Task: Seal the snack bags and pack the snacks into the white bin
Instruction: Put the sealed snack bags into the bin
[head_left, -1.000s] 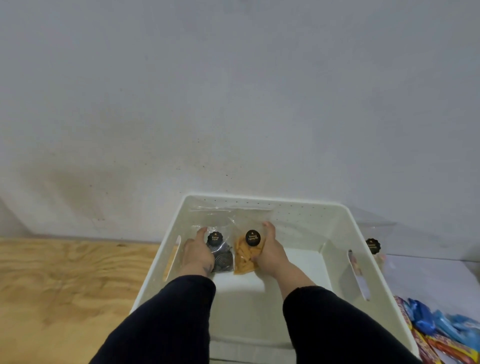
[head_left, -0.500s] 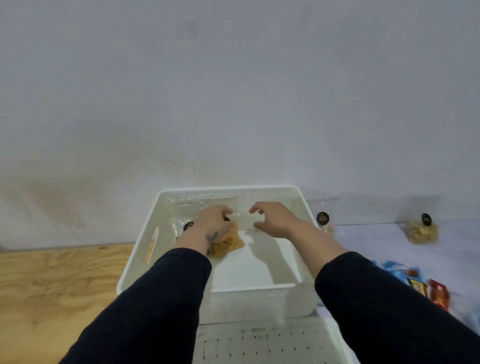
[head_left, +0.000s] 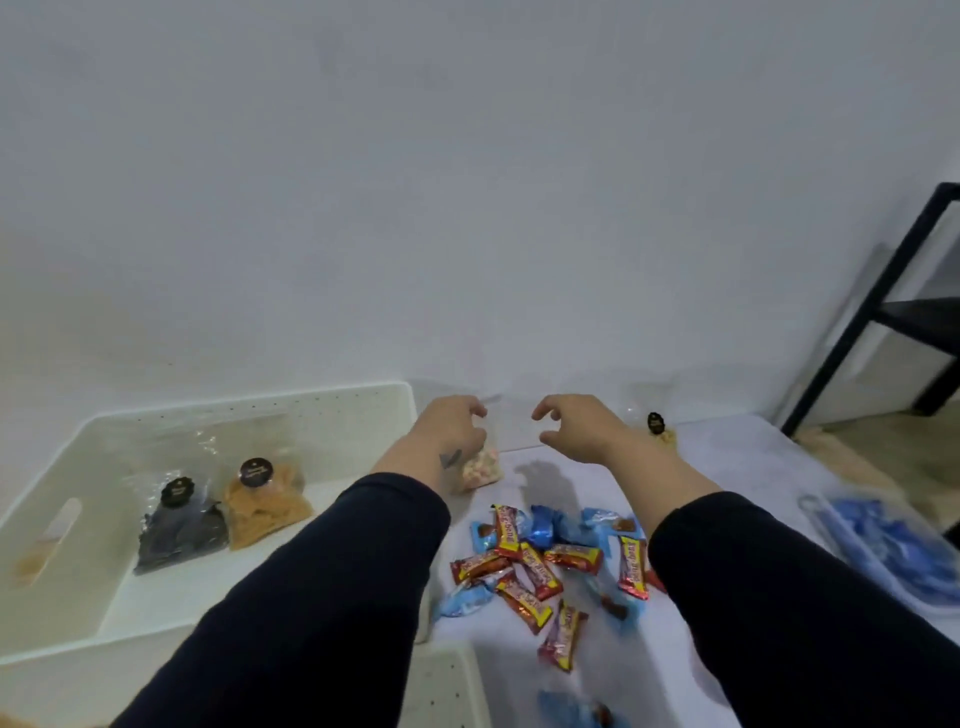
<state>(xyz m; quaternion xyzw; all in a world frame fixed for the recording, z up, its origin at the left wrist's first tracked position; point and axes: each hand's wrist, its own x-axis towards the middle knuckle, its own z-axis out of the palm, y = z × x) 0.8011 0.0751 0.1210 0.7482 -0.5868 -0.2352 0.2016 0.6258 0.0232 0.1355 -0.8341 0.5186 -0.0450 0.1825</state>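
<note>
The white bin (head_left: 218, 410) stands at the left and holds two bags: one of dark snacks (head_left: 179, 530) and one of orange snacks (head_left: 265, 506), each with a black round sticker. Just right of the bin stands a clear bag of pale pink and white snacks (head_left: 480, 467). My left hand (head_left: 449, 434) is over it, fingers curled at its clear top. My right hand (head_left: 576, 426) hovers a little to the right of that bag, fingers loosely curled and holding nothing. Another clear bag with a black sticker (head_left: 657, 426) stands behind my right wrist.
A pile of red wrapped bars (head_left: 524, 571) and blue wrapped sweets (head_left: 545, 525) lies on the white surface between my arms. A clear pack of blue items (head_left: 893, 551) lies at the right. A black shelf frame (head_left: 883, 296) stands far right. A perforated white piece (head_left: 447, 686) sits at the bottom.
Both hands have left the bin, leaving the two bags inside, and swung right to the pale snack bag. The view has turned right, showing the wrapped sweets.
</note>
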